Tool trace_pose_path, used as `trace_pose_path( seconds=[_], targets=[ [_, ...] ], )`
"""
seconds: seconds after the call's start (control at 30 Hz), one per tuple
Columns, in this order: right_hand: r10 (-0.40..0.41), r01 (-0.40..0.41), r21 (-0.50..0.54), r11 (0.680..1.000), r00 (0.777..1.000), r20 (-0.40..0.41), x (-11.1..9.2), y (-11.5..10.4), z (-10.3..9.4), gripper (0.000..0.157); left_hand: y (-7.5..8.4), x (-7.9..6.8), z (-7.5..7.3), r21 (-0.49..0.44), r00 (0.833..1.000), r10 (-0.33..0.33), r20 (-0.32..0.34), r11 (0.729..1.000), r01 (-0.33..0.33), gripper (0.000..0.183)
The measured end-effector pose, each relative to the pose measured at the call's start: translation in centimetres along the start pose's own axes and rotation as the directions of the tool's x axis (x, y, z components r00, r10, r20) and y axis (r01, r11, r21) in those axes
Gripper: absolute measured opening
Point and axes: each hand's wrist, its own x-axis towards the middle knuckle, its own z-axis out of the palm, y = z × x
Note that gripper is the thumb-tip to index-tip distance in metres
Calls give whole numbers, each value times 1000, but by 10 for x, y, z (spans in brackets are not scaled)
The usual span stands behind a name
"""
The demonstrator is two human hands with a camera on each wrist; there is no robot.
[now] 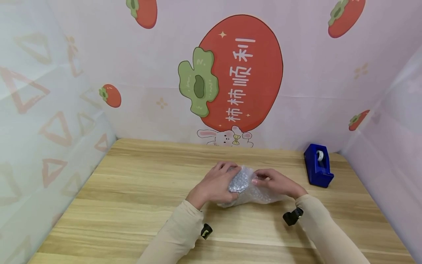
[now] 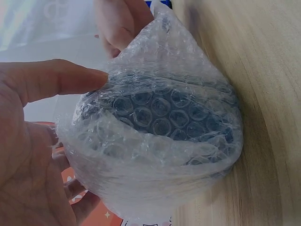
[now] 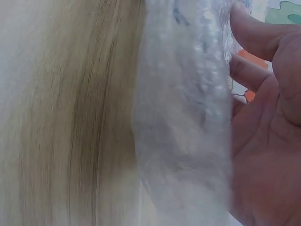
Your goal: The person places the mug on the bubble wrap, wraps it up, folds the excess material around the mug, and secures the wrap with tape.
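Observation:
A rounded bundle in clear bubble wrap [image 1: 239, 182] rests on the wooden table, with a silvery-looking face showing at its left end in the head view. My left hand [image 1: 215, 183] grips that end, thumb on the near side and fingers over the far side. Seen from the left wrist, the bubble wrap [image 2: 160, 113] lies in overlapping layers and tapers to a loose peak. My right hand [image 1: 275, 181] is at the loose wrap on the right, its fingers loosely bent and thumb apart from them. From the right wrist, this hand's fingertips [image 3: 237, 12] are right at the wrap's edge.
A blue tape dispenser [image 1: 318, 167] with a roll in it stands at the table's back right. Printed cloth walls [image 1: 148, 110] enclose the table [image 1: 132, 205] at the back and both sides. Each sleeve has a small black device [image 1: 292, 217] at its wrist.

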Motion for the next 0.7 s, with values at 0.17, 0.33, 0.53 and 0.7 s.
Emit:
trace_pose_path(
  seconds=[0.17,0.33,0.53,0.7],
  targets=[
    [76,-76,67,995,997,11,6,4,1,23,0,-1,0,-1,1000,2,3,1000,-2,80],
    [143,-146,114,983,989,35,8,5,1,23,-2,-1,2,-3,1000,0,4,1000,0,80],
    [95,-96,47,994,995,13,10,1,-1,24,-2,-1,1,-10,1000,-5,2,1000,5,80],
    [-55,46,-56,997,984,-169,9,-5,-1,35,-2,-2,1,-18,1000,0,1,1000,0,79]
  ],
)
